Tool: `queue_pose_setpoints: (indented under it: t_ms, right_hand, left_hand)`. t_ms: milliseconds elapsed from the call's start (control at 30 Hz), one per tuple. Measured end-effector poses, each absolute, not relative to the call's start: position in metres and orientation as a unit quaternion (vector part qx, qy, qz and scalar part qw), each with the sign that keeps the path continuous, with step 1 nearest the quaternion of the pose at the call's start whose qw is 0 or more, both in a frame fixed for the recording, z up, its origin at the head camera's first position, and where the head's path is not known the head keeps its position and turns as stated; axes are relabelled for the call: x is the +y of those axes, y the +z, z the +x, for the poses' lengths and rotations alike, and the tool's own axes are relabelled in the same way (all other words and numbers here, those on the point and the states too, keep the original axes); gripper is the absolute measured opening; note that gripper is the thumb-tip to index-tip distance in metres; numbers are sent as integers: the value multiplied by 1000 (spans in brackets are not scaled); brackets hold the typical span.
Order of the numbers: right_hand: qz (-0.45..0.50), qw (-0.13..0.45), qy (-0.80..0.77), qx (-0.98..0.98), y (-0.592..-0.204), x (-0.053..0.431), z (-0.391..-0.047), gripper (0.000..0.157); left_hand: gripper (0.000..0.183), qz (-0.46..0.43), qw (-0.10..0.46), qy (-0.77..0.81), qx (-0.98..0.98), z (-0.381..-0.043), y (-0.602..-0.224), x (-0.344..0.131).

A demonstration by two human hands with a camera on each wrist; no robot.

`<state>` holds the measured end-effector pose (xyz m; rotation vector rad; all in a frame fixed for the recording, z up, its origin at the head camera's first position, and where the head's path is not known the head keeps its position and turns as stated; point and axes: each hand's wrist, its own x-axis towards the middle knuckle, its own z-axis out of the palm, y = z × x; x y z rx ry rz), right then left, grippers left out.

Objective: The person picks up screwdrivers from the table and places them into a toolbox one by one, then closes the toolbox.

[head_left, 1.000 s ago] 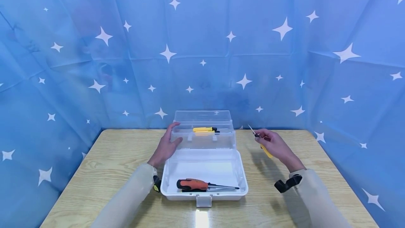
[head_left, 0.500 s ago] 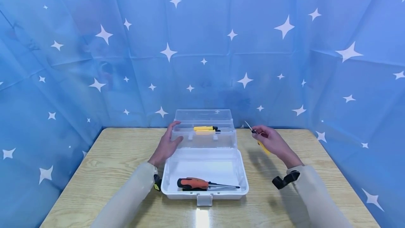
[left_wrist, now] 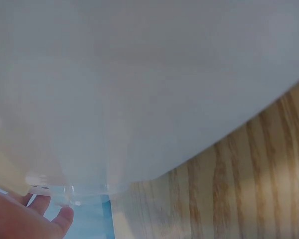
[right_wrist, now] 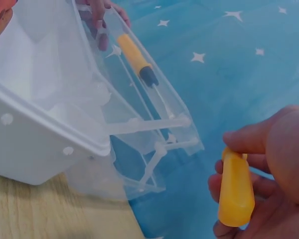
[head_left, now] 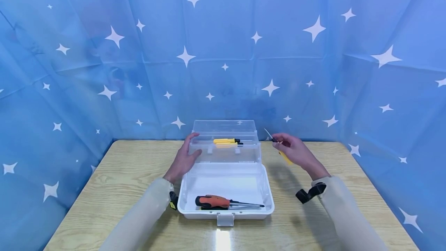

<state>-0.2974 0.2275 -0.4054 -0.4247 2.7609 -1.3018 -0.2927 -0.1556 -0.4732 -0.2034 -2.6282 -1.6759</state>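
Observation:
My right hand [head_left: 296,152] pinches a small yellow-handled screwdriver [head_left: 285,158] right of the toolbox, its thin metal shaft pointing up and left. In the right wrist view the yellow handle [right_wrist: 236,191] sits between thumb and fingers. My left hand [head_left: 182,161] grips the left end of the clear raised tray [head_left: 223,157], thumb in front and fingers behind. Yellow screwdrivers [head_left: 224,141] with black collars lie in that tray. Below it, the white toolbox [head_left: 270,193] stands open, with an orange-and-black screwdriver [head_left: 213,202] along its front wall and another dark handle partly hidden underneath.
The wooden table [head_left: 139,173] carries the toolbox at its middle. A clear lid [head_left: 223,126] stands up behind the tray. Blue star-printed cloth [head_left: 223,49] hangs close behind the table and on both sides. A clear latch [head_left: 225,220] juts from the box's front.
My right hand has moved left and slightly away from me with the yellow screwdriver, closer to the tray's right end. The left hand keeps its place on the tray.

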Motion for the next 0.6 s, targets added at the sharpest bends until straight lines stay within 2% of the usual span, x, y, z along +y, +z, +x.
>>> queue_pose_setpoints:
  t_ms: [367,600]
  right_hand:
    - [-144,45,-424,893,-392,214,-306,38]
    - [-151,40,-417,895,-385,203,-309,28]
  left_hand:
    - [52,-57,1,-539,-840,-289,-467,-154]
    - [51,-50,1,-540,-840,-293,-471,-155]
